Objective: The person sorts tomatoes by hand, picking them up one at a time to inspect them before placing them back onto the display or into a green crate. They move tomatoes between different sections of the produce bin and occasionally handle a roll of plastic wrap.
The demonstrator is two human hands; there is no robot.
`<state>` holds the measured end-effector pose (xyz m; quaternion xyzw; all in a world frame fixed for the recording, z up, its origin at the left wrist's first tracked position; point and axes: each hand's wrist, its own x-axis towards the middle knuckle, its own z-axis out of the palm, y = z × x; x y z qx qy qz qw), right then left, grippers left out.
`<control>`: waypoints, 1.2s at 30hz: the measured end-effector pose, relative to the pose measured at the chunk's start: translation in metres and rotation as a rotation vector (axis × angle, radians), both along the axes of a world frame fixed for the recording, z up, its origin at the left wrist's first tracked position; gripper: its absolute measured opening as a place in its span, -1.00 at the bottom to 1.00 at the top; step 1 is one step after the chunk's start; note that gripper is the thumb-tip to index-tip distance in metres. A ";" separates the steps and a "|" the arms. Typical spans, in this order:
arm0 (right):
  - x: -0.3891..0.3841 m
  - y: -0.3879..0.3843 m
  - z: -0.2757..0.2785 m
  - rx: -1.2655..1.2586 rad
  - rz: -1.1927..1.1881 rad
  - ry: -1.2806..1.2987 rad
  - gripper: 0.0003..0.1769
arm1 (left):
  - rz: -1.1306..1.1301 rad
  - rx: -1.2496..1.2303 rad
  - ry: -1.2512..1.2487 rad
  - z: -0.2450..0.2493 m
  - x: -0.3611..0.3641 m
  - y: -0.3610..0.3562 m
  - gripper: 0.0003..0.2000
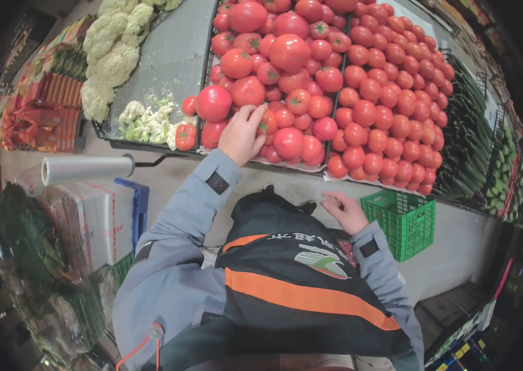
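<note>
My left hand (243, 135) reaches into the near edge of a crate of loose red tomatoes (289, 52). Its fingers and thumb close around the side of one tomato (267, 122) with a green stem top. Just left of the hand sits a larger, smooth tomato (214, 103). My right hand (346, 211) hangs in the air in front of the stand, holding nothing, with its fingers apart. Below and to the right of it is a green plastic crate (406, 224).
Neatly stacked tomatoes (391, 102) fill the bay on the right, with cucumbers (468, 133) beyond. Cauliflower (110, 52) and trimmings (147, 120) lie on the left tray. A plastic film roll (85, 169) juts out above wrapped white boxes (88, 213).
</note>
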<state>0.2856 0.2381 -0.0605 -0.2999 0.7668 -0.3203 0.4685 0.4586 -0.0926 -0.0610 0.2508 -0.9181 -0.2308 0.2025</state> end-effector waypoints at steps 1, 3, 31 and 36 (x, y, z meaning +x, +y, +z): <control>0.001 -0.026 0.028 -0.067 0.009 -0.055 -0.68 | -0.005 0.041 0.028 0.000 -0.002 -0.003 -0.29; 0.004 -0.065 0.060 -0.179 0.012 -0.133 -0.65 | -0.010 0.078 0.082 0.008 -0.002 -0.001 -0.30; -0.364 -0.003 0.087 -0.229 -0.203 0.733 -0.19 | 0.121 -0.320 -0.685 0.042 -0.185 0.039 -0.39; -0.400 -0.012 0.059 -0.276 -0.157 0.650 -0.24 | 0.203 -0.216 -0.690 0.036 -0.191 0.035 -0.31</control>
